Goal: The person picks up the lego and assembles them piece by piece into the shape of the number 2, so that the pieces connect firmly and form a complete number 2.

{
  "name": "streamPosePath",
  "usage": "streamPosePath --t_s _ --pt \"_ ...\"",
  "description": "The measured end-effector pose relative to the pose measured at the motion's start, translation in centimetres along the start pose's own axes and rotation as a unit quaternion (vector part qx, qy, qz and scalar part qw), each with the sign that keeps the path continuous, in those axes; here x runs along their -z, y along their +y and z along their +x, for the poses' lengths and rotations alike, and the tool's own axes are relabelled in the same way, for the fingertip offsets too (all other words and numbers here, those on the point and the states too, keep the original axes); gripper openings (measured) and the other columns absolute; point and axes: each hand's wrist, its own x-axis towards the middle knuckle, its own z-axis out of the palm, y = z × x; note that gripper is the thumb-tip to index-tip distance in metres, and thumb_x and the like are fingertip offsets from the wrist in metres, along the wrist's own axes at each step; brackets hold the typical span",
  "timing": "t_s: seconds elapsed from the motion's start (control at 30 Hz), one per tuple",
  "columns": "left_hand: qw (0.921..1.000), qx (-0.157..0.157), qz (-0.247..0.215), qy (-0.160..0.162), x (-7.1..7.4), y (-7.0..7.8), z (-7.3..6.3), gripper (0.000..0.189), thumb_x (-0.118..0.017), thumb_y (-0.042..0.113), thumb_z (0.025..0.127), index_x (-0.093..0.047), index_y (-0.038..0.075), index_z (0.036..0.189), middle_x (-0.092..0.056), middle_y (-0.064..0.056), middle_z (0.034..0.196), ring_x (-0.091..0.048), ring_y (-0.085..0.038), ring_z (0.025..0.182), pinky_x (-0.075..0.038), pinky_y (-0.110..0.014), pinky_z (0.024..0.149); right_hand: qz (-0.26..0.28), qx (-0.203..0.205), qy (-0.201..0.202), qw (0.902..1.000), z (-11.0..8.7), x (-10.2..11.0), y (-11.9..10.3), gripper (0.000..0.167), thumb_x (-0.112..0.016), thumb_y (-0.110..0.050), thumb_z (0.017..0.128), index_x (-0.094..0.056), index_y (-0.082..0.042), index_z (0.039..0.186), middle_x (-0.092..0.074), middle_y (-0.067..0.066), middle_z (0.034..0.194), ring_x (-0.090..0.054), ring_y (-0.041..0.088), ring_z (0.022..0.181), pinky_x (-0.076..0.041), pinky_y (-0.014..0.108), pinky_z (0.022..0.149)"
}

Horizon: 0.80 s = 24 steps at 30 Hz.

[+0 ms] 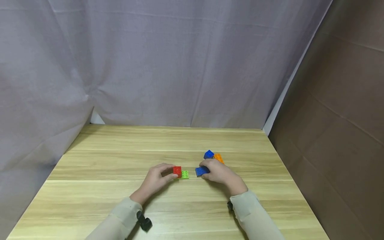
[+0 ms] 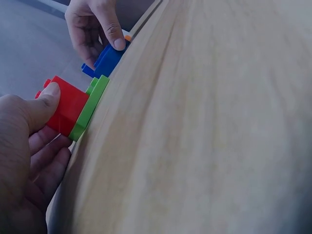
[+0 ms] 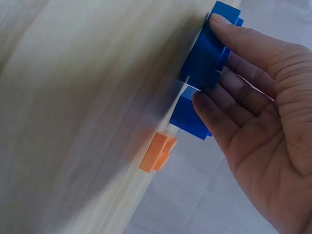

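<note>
My left hand pinches a red toy brick between thumb and fingers. The red brick sits on one end of a flat green brick, whose other studs show uncovered to its right. Both rest low over the table, and in the left wrist view the red block stands on the thin green one. To the right, across a small gap, my right hand grips a blue brick by its sides. In the right wrist view the thumb lies along this blue brick, studs facing the palm.
Just beyond the right hand lie a second blue brick and an orange brick, the orange one partly covered by that hand. The wooden table ends at a grey curtain behind, with a brown cloth along the right.
</note>
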Motion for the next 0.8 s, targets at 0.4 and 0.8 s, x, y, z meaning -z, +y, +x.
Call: streamPosePath --t_s 0.4,0.8 --pt "0.9998 0.016 0.0 -0.008 0.1 0.1 0.0 0.035 -0.083 0.037 0.083 -0.074 0.025 0.116 -0.07 0.018 0.11 -0.066 -0.005 0.105 -0.054 -0.031 0.094 -0.015 0.008 0.006 0.9998 0.0 -0.1 0.0 0.036 -0.079 -0.025 0.089 -0.069 -0.008 0.12 -0.067 0.005 0.119 -0.062 0.021 0.111 -0.053 0.039 0.097" --pt "0.9999 0.01 -0.007 0.003 0.0 -0.2 -0.1 0.035 -0.083 0.037 0.084 -0.074 0.024 0.115 -0.07 0.016 0.111 -0.066 -0.007 0.105 -0.054 -0.034 0.095 0.001 0.03 0.031 0.9991 0.4 0.5 -1.0 0.039 -0.078 -0.026 0.091 -0.067 -0.007 0.123 -0.067 0.005 0.121 -0.062 0.02 0.111 -0.053 0.038 0.098"
